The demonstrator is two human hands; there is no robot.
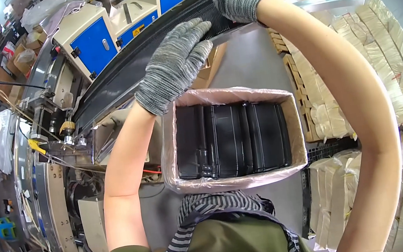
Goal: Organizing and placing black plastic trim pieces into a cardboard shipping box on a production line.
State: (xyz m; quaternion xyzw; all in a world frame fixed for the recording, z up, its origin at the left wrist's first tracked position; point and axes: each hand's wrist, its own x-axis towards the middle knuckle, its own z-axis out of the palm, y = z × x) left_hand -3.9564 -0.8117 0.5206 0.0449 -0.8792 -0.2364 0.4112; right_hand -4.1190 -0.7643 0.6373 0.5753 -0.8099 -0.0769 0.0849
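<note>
My left hand [174,62], in a grey knitted glove, reaches over a long black trough [120,73]. Its fingers are stretched out and lie along or just above black ribbed material [214,18] in the trough; I cannot tell whether they touch it. Farther right, my right hand [243,1], gloved the same way, bends down at the trough's far side with its fingers curled. Its fingertips, and whatever they hold, are hidden. Below the hands stands a box [292,123] lined with clear plastic, packed with several black flat pieces [228,140] in rows.
Cream cabinets with blue doors [94,47] stand behind the trough. Machinery with a brass-coloured fitting [67,128] and cables is on the left. Plastic-wrapped bundles [383,52] are stacked on the right beside a wooden pallet [298,85]. Metal strips [329,1] jut out at the upper right.
</note>
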